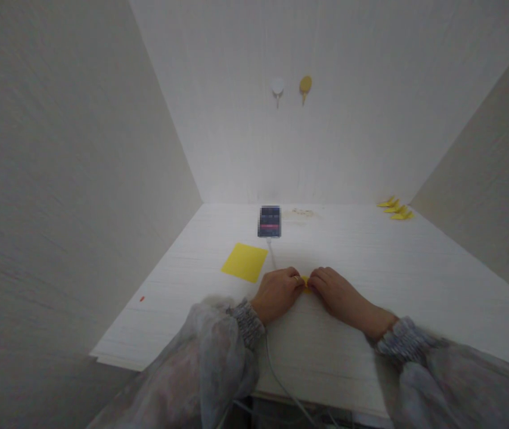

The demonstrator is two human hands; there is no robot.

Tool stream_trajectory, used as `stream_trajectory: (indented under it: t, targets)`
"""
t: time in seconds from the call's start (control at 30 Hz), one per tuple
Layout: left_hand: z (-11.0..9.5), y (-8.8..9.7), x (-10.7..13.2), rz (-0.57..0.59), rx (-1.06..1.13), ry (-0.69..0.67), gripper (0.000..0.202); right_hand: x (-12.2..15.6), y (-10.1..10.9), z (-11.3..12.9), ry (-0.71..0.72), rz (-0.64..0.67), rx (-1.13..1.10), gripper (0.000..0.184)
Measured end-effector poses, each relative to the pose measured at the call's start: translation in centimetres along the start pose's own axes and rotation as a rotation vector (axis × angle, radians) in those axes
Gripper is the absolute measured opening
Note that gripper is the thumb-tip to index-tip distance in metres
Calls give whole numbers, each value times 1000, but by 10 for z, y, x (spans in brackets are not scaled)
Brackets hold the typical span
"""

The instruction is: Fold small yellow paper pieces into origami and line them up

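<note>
Your left hand (pixel 279 292) and right hand (pixel 334 293) meet over the white table (pixel 348 244), fingers closed, pinching a small yellow piece of paper (pixel 306 284) from either side; your fingers hide most of it. It lies just in front of you, on or close to the tabletop. It looks like paper, so expect it to be very light, thin and easily creased or torn; take hold by opposite edges with fingertips, pressing gently. Near your left hand lies a flat yellow sheet (pixel 244 262), with a phone (pixel 269 221) beyond it.
</note>
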State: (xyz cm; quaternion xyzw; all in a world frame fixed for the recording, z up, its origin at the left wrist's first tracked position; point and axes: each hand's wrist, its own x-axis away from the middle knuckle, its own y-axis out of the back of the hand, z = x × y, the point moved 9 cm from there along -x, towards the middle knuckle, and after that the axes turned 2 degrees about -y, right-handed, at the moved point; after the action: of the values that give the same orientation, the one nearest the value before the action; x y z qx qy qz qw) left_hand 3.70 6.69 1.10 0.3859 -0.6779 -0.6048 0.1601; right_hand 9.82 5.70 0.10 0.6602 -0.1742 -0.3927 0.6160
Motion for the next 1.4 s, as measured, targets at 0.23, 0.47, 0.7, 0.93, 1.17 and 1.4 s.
stream_trajectory:
  t: [0.23,0.47,0.7,0.93,1.17,1.4]
  targets:
    - [0,1,0,12,-13,14,27,1,1,2,39,-33,73,17]
    - [-7,6,1,8,-42,-36,22,2,1,14,144,-12,200,19]
    - [-13,5,0,9,-121,-92,25,1,5,17,177,3,149,17]
    - [-15,8,1,11,-138,-80,23,-3,6,8,75,-2,-11,19]
    - [-5,7,2,16,-6,22,24,-2,13,-11,-94,-49,-346,12]
    - [7,-4,0,24,92,117,24,-2,10,-19,-144,-80,-391,12]
